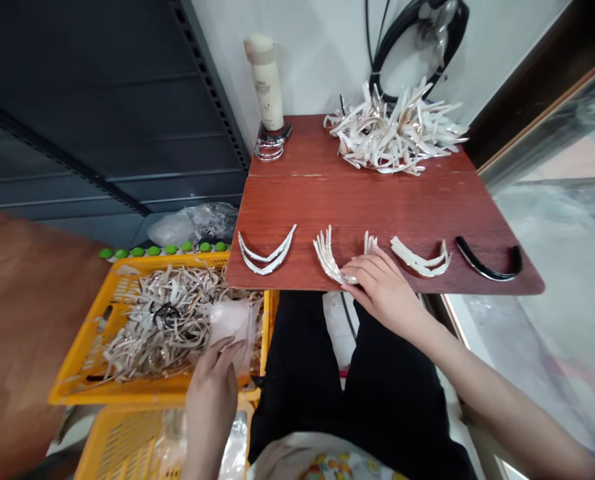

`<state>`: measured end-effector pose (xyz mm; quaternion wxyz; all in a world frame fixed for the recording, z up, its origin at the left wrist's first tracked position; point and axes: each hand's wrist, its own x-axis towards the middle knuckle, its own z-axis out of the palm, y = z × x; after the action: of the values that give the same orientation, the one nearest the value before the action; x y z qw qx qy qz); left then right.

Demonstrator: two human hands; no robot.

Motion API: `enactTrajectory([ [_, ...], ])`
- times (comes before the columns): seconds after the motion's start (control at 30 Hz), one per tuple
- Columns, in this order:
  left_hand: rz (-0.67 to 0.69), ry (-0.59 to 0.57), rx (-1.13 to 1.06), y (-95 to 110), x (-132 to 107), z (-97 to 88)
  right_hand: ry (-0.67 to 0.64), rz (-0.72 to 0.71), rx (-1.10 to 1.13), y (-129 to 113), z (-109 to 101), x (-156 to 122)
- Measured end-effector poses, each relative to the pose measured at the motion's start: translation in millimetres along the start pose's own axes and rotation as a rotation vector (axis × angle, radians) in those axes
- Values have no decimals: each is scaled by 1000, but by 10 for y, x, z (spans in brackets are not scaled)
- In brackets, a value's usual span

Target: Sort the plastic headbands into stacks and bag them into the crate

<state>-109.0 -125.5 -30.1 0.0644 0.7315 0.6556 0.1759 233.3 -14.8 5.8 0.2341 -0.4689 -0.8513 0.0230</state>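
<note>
My right hand (380, 287) is closed round a bunch of curved, silvery-white strips (328, 259) near the front edge of the red-brown board (307, 200). The strips fan out at both ends, and my fingers cover their middle. Down on the left, my left hand (214, 380) pinches a clear plastic bag (230, 319), which lies on the yellow basket's heap of strips (172, 313). Separate curved strips (267, 257) rest at the board's left. Right of my right hand are more white strips (421, 260) and a black curved strip (490, 263).
A tangled pile of strips (397, 130) sits at the back of the board. A white bottle (268, 87) stands back left beside silvery rings (268, 150). The yellow basket (162, 398) is above another yellow basket (117, 440). A coiled black cable (377, 80) hangs behind.
</note>
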Motion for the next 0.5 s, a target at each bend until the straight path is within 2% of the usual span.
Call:
enactTrajectory([
  [0.07,8,-53,-69,8,-73,265,-1,8,-45,5,-6,-19],
  [0.2,-29,-108,-150,224,-195,946,5,-4,-105,15,8,-29],
  [0.27,-61,-99,-158,313,-249,1144,11,-20,-117,15,25,-31],
  [0.33,-97,-89,-167,338,-289,1196,25,-31,-148,13,45,-37],
  [0.4,-133,-82,-181,318,-311,1155,62,-39,-169,-16,62,-53],
  [0.5,-172,-71,-205,271,-318,1079,123,-34,-105,-212,74,-136],
])
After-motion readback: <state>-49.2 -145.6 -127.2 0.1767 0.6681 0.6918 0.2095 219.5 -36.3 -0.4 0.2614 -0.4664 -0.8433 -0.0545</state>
